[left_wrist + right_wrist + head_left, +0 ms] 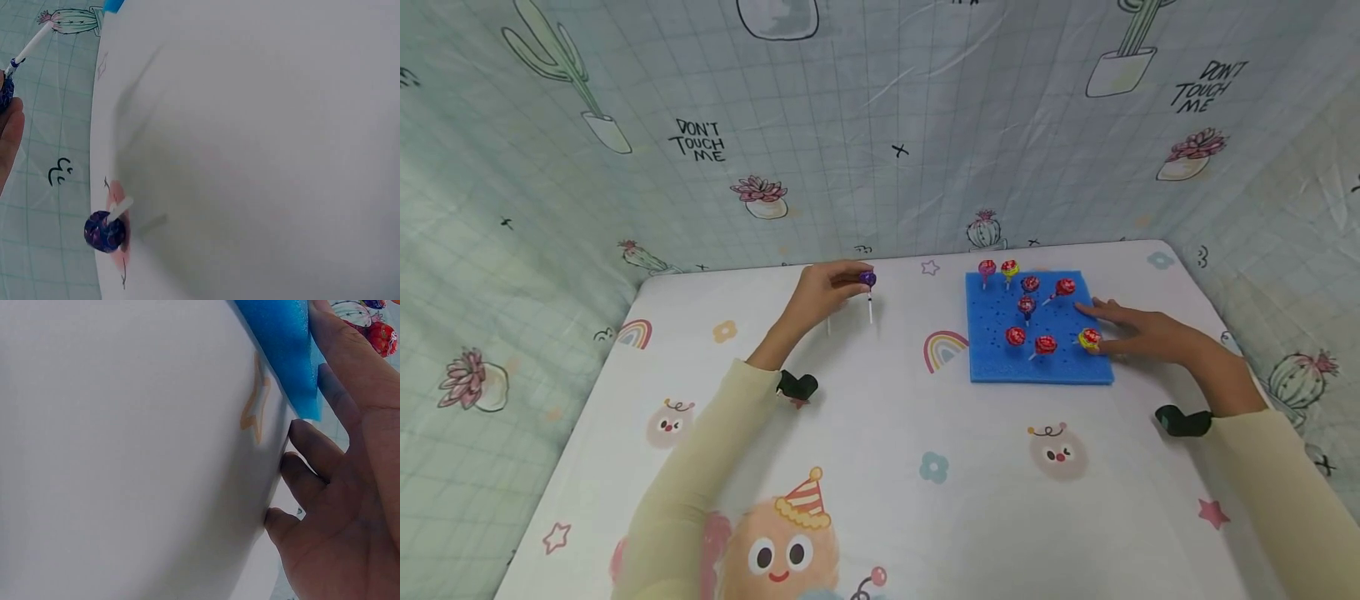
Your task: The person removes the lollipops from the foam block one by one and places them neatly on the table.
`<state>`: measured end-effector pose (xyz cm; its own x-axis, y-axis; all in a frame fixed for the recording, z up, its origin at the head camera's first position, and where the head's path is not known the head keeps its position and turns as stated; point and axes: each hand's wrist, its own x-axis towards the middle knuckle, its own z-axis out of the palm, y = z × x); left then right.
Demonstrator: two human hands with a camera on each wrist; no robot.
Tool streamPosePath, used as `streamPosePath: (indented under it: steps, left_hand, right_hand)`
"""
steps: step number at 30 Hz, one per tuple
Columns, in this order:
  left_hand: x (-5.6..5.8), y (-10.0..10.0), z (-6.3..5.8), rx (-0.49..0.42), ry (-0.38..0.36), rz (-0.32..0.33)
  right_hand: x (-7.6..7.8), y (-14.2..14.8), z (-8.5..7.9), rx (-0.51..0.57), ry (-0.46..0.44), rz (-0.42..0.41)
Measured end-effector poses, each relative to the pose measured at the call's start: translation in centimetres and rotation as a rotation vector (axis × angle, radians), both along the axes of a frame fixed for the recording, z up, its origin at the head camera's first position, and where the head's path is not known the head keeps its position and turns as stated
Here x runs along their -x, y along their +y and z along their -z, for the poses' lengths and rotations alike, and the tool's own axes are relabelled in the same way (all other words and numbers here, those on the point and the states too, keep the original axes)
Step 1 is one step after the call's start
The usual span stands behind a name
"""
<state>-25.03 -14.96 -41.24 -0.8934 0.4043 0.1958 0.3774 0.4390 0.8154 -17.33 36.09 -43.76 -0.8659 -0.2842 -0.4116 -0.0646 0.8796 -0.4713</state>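
In the head view, my left hand (826, 293) pinches a purple-wrapped lollipop (868, 278) by its head, with the white stick hanging down above the table. The left wrist view catches only the fingers (9, 137) and part of the held lollipop (7, 94). Below them, another dark purple lollipop (105, 231) is near the table's far edge; in the head view my hand mostly hides it. My right hand (1150, 333) rests at the right edge of a blue foam board (992, 362), fingers spread, beside a yellow-and-red lollipop (1088, 339). It touches the board's edge (303, 394).
Several lollipops stand in the board, among them a pink one (987, 267), a yellow one (1010, 268) and red ones (1065, 287). Small holes dot its surface. A patterned cloth (865, 125) hangs behind the white printed table (880, 400).
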Motion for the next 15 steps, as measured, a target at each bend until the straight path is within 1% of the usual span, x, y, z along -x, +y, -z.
streamPosePath:
  steps: [8, 15]
  left_hand:
    - [1.3, -2.0, 0.1, 0.125, 0.003, 0.005]
    - [2.4, -3.0, 0.2, 0.232, -0.034, 0.035]
  right_hand:
    - [-0.1, -0.1, -0.1, -0.01, 0.0, -0.002]
    - [0.3, 0.0, 0.1, -0.018, 0.008, -0.012]
